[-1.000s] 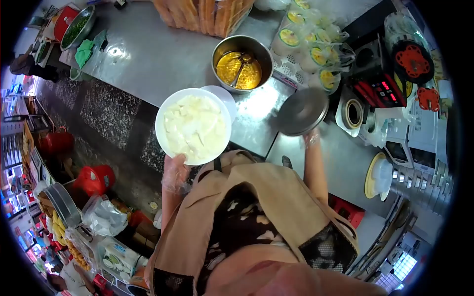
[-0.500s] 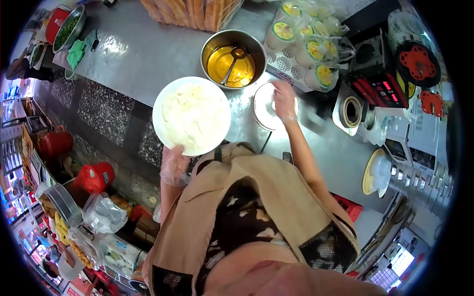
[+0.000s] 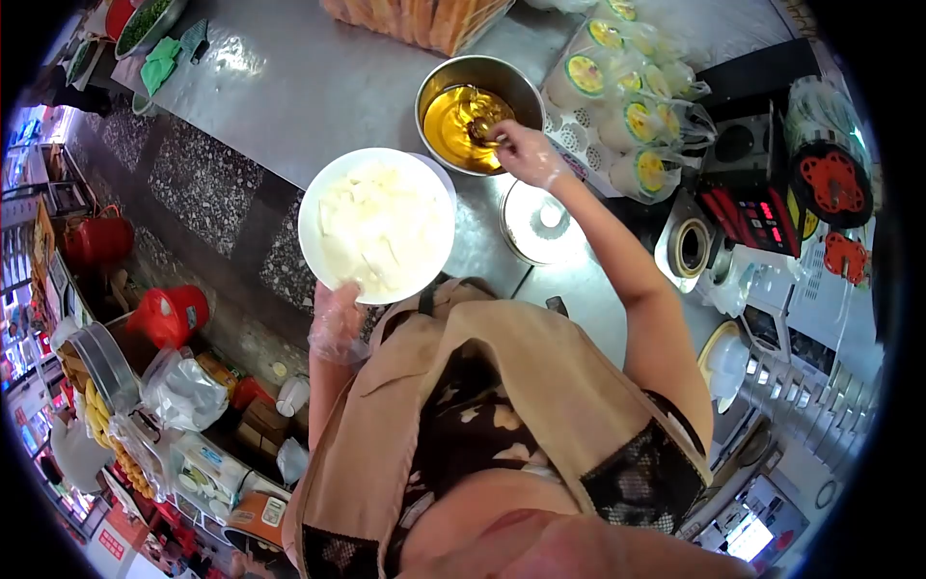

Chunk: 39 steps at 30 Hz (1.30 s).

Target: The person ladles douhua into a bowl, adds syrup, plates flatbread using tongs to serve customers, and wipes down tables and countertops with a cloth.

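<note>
My left hand, in a thin clear glove, is closed on the near rim of a white bowl. Soft white pieces, like tofu pudding, fill much of the bowl. Over the steel pot, my gloved right hand grips the handle of a ladle. The ladle's bowl dips into the amber syrup-like liquid, where it is partly hard to make out. Beside the pot, just below my right forearm, lies a round metal lid with a knob.
Several sealed cups in plastic bags stand right of the pot. A bag of long fried dough sticks sits at the far edge. A machine with red digits is on the right. Red buckets stand lower left.
My right hand has moved from above the lid up to the pot and taken hold of the ladle. The ladle has shifted in the liquid. My left hand still holds the bowl.
</note>
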### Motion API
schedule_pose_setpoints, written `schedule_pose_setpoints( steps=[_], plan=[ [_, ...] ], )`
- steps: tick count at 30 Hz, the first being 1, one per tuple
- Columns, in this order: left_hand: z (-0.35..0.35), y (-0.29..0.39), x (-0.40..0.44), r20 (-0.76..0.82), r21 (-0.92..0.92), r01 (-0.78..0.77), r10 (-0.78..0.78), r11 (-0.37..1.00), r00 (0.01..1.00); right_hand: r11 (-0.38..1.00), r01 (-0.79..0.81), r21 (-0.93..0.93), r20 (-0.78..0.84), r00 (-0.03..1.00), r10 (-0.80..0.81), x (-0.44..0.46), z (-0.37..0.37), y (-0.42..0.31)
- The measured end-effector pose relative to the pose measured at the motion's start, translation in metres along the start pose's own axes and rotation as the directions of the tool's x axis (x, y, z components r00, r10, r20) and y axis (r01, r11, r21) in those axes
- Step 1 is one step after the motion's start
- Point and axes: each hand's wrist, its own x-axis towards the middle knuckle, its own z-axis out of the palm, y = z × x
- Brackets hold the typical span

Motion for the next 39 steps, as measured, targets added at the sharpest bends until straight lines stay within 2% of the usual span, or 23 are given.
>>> schedule_pose_setpoints(
  steps=[1, 2, 3, 5, 9, 11, 12, 15, 16, 21, 23, 24, 26, 27, 29, 30, 33, 35, 37, 39],
  plan=[
    [-0.001, 0.0, 0.001, -0.003, 0.0, 0.002, -0.002, 1.0, 1.0, 0.973, -0.179, 0.144, -0.075, 0.979, 0.192, -0.012, -0.004, -0.003],
    [-0.001, 0.0, 0.002, 0.009, -0.011, -0.005, 0.005, 1.0, 1.0, 0.894, -0.336, 0.296, -0.121, 0.915, 0.384, -0.02, -0.007, -0.002],
    [-0.001, 0.001, 0.002, 0.021, -0.021, -0.012, 0.013, 1.0, 1.0, 0.862, -0.333, 0.381, -0.24, 0.865, 0.441, -0.023, 0.0, 0.006],
    [0.003, 0.005, 0.0, 0.036, -0.022, -0.001, 0.002, 1.0, 0.999, 0.612, -0.419, 0.671, -0.157, 0.727, 0.669, -0.032, -0.011, 0.003],
    [0.006, 0.006, 0.002, 0.048, -0.023, 0.016, -0.015, 1.0, 0.999, 0.627, -0.346, 0.698, -0.192, 0.753, 0.629, -0.034, -0.005, 0.022],
    [0.008, 0.006, 0.002, 0.046, -0.026, 0.019, -0.018, 0.999, 0.999, 0.801, -0.446, 0.399, -0.304, 0.76, 0.574, -0.028, -0.005, 0.016],
    [0.009, 0.005, 0.003, 0.044, -0.029, 0.024, -0.022, 0.999, 0.999, 0.8, -0.448, 0.399, -0.307, 0.757, 0.577, -0.028, -0.004, 0.016],
    [0.005, -0.004, 0.014, 0.111, -0.076, 0.001, 0.007, 0.997, 0.994, 0.907, -0.421, 0.019, -0.527, 0.767, 0.367, -0.022, 0.0, 0.018],
    [0.005, -0.006, 0.018, 0.114, -0.079, 0.001, 0.008, 0.997, 0.993, 0.896, -0.445, -0.011, -0.53, 0.762, 0.372, -0.022, 0.001, 0.016],
    [0.01, -0.018, 0.037, 0.15, -0.077, 0.035, -0.023, 0.996, 0.988, 0.908, -0.41, 0.09, -0.504, 0.767, 0.397, -0.015, 0.028, 0.02],
    [0.007, -0.022, 0.045, 0.145, -0.039, 0.033, -0.027, 0.999, 0.989, 0.85, -0.473, 0.234, -0.466, 0.712, 0.525, -0.011, 0.035, 0.023],
    [0.002, -0.027, 0.052, 0.174, -0.033, 0.053, -0.047, 0.998, 0.984, 0.85, -0.47, 0.237, -0.467, 0.712, 0.524, -0.011, 0.034, 0.023],
    [-0.002, -0.032, 0.061, 0.195, -0.022, 0.07, -0.064, 0.997, 0.979, 0.725, -0.514, 0.458, -0.358, 0.639, 0.68, -0.012, 0.029, 0.021],
    [-0.001, -0.033, 0.065, 0.2, -0.019, 0.069, -0.063, 0.997, 0.978, 0.726, -0.512, 0.46, -0.363, 0.637, 0.68, -0.014, 0.023, 0.02],
    [-0.001, -0.036, 0.072, 0.227, -0.036, 0.11, -0.099, 0.993, 0.969, 0.793, -0.411, 0.451, -0.419, 0.687, 0.594, -0.019, 0.005, 0.015],
    [0.0, -0.039, 0.076, 0.238, -0.048, 0.113, -0.099, 0.992, 0.966, 0.749, -0.374, 0.547, -0.362, 0.701, 0.614, -0.02, -0.012, 0.003],
    [0.007, -0.041, 0.084, 0.228, -0.034, 0.123, -0.113, 0.992, 0.967, 0.774, -0.369, 0.514, -0.358, 0.727, 0.585, -0.025, -0.062, -0.032],
    [0.015, -0.041, 0.089, 0.272, -0.074, 0.125, -0.1, 0.989, 0.957, 0.79, -0.354, 0.501, -0.361, 0.744, 0.563, -0.03, -0.089, -0.048],
    [0.018, -0.043, 0.096, 0.301, -0.035, 0.155, -0.137, 0.987, 0.944, 0.805, -0.339, 0.486, -0.366, 0.758, 0.54, -0.034, -0.111, -0.067],
    [0.025, -0.047, 0.101, 0.307, -0.014, 0.138, -0.127, 0.99, 0.943, 0.734, -0.387, 0.558, -0.26, 0.759, 0.597, -0.039, -0.127, -0.089]
  ],
)
